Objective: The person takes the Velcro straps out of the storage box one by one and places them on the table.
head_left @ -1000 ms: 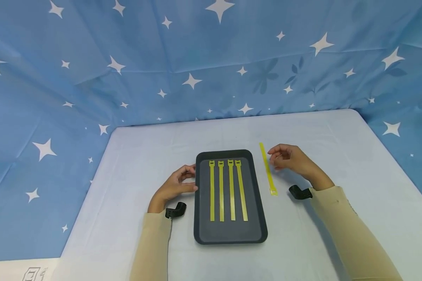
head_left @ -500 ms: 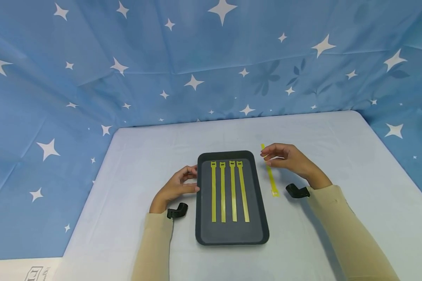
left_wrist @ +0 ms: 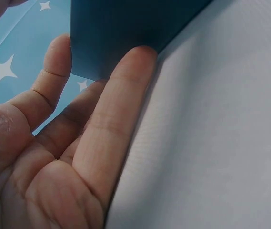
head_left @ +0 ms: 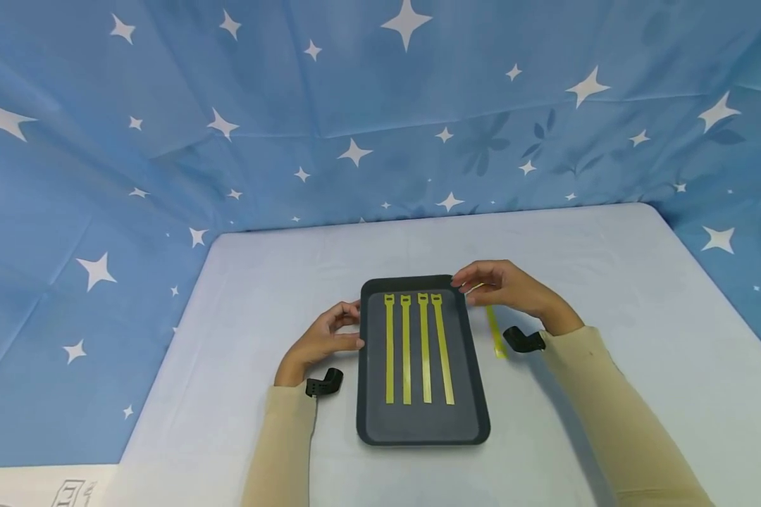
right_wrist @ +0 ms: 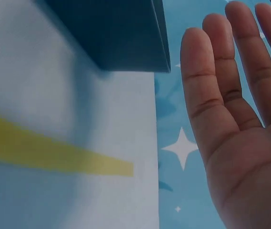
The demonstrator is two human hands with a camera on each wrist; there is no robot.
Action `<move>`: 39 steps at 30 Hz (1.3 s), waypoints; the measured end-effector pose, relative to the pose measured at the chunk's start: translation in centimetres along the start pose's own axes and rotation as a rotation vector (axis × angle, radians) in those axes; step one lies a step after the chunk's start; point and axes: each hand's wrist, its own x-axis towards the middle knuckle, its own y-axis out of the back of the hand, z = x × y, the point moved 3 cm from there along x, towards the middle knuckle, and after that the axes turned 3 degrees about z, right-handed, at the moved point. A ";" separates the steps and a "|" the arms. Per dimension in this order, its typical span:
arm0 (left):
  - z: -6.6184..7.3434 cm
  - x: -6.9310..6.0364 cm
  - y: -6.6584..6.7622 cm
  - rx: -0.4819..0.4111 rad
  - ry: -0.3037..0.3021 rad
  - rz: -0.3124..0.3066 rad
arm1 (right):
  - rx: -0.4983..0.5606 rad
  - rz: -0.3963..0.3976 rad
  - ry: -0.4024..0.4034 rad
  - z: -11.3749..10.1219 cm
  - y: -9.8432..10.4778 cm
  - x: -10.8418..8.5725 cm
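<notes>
A dark grey rectangular tray (head_left: pixel 425 426) lies on the table. Several flat yellow cable ties (head_left: pixel 427 352) with slotted heads lie lengthwise in it, side by side. My left hand (head_left: pixel 323 341) rests against the tray's left side, its thumb and fingers touching the wall; the left wrist view shows the thumb (left_wrist: pixel 121 105) straight along it. My right hand (head_left: pixel 514 289) hovers by the upper right corner with fingers extended, holding nothing. A gap separates its fingers from the tray wall in the right wrist view. Partly hidden beneath that hand is a loose yellow cable tie (head_left: pixel 496 334).
White cloth (head_left: pixel 279 282) covers the table. Behind it hangs a blue curtain (head_left: pixel 260 169) with white stars. A black wrist camera (head_left: pixel 325 382) sits on the left wrist and another black camera (head_left: pixel 523 339) on the right. A printed white sheet (head_left: pixel 44 486) shows at lower left.
My right hand has moved left, across the loose cable tie to the tray's upper right corner. The left hand stays at the tray's side. The whole head view has shifted slightly.
</notes>
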 end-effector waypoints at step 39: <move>0.2 -0.1 -0.1 0.028 -0.013 -0.001 | -0.090 -0.285 -0.052 -2.2 -3.9 6.1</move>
